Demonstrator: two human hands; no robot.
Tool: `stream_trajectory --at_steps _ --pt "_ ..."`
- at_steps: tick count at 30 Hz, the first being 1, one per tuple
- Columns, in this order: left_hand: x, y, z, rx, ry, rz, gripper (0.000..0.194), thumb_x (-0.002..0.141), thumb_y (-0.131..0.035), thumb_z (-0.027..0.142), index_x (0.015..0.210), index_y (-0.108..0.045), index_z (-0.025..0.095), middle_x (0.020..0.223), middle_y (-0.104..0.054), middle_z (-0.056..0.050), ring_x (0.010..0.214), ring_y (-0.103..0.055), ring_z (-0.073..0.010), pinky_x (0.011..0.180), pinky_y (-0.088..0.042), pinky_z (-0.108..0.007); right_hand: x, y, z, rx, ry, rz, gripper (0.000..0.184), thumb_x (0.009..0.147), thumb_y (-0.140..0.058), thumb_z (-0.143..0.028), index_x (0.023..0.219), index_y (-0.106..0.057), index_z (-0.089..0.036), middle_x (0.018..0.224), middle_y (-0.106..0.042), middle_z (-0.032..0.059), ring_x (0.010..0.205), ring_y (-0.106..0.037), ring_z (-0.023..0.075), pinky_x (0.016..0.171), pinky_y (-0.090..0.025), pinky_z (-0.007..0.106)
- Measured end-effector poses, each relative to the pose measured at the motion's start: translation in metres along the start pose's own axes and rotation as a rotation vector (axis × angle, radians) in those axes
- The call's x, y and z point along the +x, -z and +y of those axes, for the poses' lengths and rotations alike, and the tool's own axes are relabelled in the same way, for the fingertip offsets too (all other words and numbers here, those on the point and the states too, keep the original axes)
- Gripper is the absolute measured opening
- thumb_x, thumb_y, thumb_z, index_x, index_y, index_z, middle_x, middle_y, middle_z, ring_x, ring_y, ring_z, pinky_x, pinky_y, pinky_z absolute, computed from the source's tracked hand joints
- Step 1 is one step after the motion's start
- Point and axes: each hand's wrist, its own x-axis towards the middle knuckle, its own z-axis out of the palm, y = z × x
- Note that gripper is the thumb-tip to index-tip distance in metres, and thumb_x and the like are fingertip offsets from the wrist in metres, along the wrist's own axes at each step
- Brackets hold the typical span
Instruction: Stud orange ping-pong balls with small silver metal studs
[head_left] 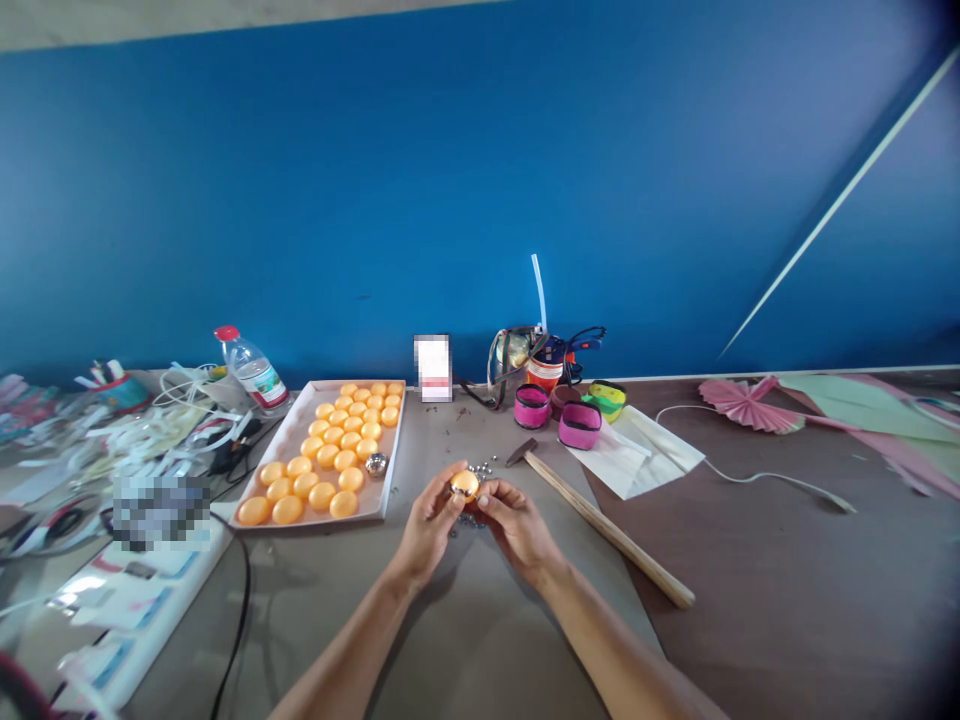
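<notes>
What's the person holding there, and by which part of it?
An orange ball, held at its opposite sides between the left hand and the right hand.

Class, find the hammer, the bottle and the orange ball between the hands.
Hammer (607,528): head camera view, middle of its wooden handle.
Bottle (262,381): head camera view, its label.
Orange ball (465,484): head camera view, its orange surface.

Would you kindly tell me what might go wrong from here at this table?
The orange ball between the left grip and the right grip might slip and roll away. If dropped, it could scatter the small shiny pieces close by. The hammer lies near the right grip, so a sideways sweep might knock it.
</notes>
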Motion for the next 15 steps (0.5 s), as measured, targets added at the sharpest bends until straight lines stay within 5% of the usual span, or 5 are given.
stream_trajectory --at_steps 15 --pt "0.0000 -0.0001 -0.0043 -0.016 0.011 0.006 0.055 0.071 -0.066 0.041 0.119 -0.056 0.017 0.100 -0.064 -0.009 0.086 -0.059 -0.0195 0.077 -0.046 -0.028 -0.0007 -0.0014 -0.0003 0.033 -0.010 0.008 0.019 0.063 -0.075 -0.030 0.065 -0.060 -0.017 0.063 -0.059 -0.0015 0.061 -0.049 0.0106 0.063 -0.037 0.025"
